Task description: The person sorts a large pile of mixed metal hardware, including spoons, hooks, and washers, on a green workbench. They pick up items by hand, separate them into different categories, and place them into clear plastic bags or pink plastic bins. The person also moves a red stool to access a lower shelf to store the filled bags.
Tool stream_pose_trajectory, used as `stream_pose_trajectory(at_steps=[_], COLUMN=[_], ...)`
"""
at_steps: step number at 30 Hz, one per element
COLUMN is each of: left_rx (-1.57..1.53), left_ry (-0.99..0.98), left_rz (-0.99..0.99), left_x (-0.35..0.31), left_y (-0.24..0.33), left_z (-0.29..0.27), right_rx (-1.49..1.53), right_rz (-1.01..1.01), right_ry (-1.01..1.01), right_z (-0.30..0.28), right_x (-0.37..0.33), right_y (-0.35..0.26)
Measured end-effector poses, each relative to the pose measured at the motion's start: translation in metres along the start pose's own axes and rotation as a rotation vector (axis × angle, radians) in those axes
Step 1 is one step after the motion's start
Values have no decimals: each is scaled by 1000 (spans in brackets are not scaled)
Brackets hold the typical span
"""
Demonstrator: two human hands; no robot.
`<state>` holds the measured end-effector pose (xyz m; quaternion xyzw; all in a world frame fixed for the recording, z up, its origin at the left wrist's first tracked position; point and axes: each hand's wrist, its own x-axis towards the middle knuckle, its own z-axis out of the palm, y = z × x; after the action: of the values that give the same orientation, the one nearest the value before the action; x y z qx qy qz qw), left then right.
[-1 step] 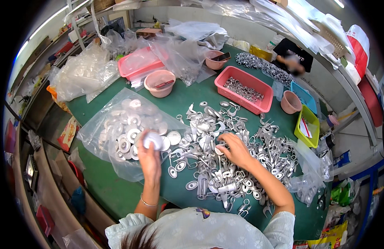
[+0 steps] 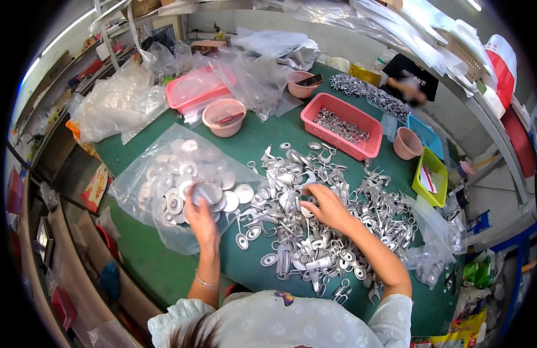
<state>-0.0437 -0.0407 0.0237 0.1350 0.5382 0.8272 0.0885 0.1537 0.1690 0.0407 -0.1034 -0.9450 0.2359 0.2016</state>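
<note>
My left hand (image 2: 202, 225) grips a round silvery metal disc (image 2: 205, 194), blurred by motion, over a clear plastic bag (image 2: 129, 184). Similar round metal discs (image 2: 174, 203) lie heaped on and in that bag. Over the left part of a wide pile of small silvery metal parts (image 2: 344, 243), rings, ovals and levers among them, my right hand (image 2: 329, 210) is bent. Its thumb and fingers curl around a small metal piece (image 2: 306, 210) whose kind I cannot make out, since the fingers partly hide it.
Behind the pile stands a pink basket (image 2: 370, 149) holding small metal rings. Pink bowls (image 2: 223, 129), a lime-green tray (image 2: 426, 196) and a blue tray (image 2: 434, 139) sit around the green table (image 2: 158, 264). Crumpled plastic bags (image 2: 120, 104) cover its far left; another person (image 2: 409, 87) is at the far right.
My left hand has shifted slightly left with the disc, which now shows a different tilt. My right hand has moved a little left over the parts pile.
</note>
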Motion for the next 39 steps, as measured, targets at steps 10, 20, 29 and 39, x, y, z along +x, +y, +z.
stream_pose_trajectory(at_steps=[10, 20, 29, 39], left_rx=[1169, 752, 430, 295], left_ry=[-120, -250, -609, -932], left_rz=[394, 378, 248, 154], left_x=[41, -14, -67, -80], left_y=[-28, -6, -15, -30], left_z=[-49, -6, 30, 63], right_rx=[-115, 26, -18, -373], right_rz=[-58, 68, 103, 202], right_ry=[-168, -178, -404, -167], right_z=[71, 37, -10, 48], right_x=[83, 43, 13, 92], right_y=[72, 60, 30, 80])
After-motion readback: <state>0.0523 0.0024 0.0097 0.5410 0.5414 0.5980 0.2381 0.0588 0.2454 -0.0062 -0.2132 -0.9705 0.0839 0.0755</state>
